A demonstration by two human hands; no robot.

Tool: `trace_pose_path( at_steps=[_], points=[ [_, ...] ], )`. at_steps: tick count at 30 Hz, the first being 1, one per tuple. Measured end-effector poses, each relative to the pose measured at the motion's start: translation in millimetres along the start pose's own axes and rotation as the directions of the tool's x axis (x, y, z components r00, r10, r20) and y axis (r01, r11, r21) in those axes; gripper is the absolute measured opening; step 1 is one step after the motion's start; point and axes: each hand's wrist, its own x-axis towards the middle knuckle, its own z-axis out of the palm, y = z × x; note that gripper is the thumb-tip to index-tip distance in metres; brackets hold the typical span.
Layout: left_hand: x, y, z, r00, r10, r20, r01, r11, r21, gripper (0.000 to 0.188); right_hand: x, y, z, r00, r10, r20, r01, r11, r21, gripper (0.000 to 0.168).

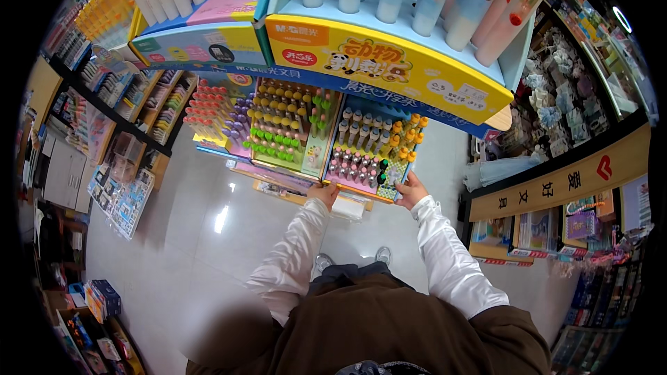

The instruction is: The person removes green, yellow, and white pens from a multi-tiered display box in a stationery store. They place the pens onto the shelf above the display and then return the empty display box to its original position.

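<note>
A cardboard display box of pens [359, 192] with grey, pink, orange and dark green tops lies before me on the shop shelf. At its front left corner is my left hand [324, 194], fingers curled on the edge. My right hand [411, 190] grips the front right corner, thumb on the rim. Touching on the left stands a green box of pens [281, 165] with yellow and green tops. Farther left are pens with purple tops [238, 124] and pens with red tops [207, 100]. The undersides of both hands' grip are hidden.
Above the pens juts a shelf with a yellow-fronted display box [385, 62] of pale tube-shaped pens. A rack of hair accessories [557, 88] stands right, over a wooden shelf edge [563, 187]. Stationery shelves [130, 109] stand left. Grey tiled floor [208, 255] lies below.
</note>
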Motion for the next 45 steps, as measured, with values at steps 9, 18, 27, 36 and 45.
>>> trace_pose_path(
  at_steps=[9, 18, 27, 36, 45],
  points=[
    [0, 28, -37, 0.975, -0.066, 0.214, 0.109, 0.975, -0.192, 0.017, -3, 4, 3, 0.997, 0.011, -0.072, -0.015, 0.998, -0.066, 0.059],
    [-1, 116, -82, 0.999, -0.031, 0.004, 0.03, 0.892, -0.451, 0.045, -12, 17, 11, 0.968, 0.114, -0.224, -0.094, 0.991, 0.098, 0.042],
    [19, 142, -78, 0.988, -0.144, -0.056, 0.116, 0.931, -0.347, 0.056, -7, 46, 3, 0.964, 0.06, -0.259, -0.026, 0.991, 0.133, 0.021],
    [41, 145, -91, 0.978, -0.206, -0.018, 0.201, 0.967, -0.155, 0.043, -9, 51, 12, 0.929, -0.04, -0.368, -0.004, 0.993, -0.119, 0.018],
    [54, 149, -93, 0.972, -0.234, -0.001, 0.232, 0.966, -0.117, 0.039, 1, 52, 3, 0.943, -0.05, -0.328, -0.077, 0.928, -0.365, 0.033]
  ],
)
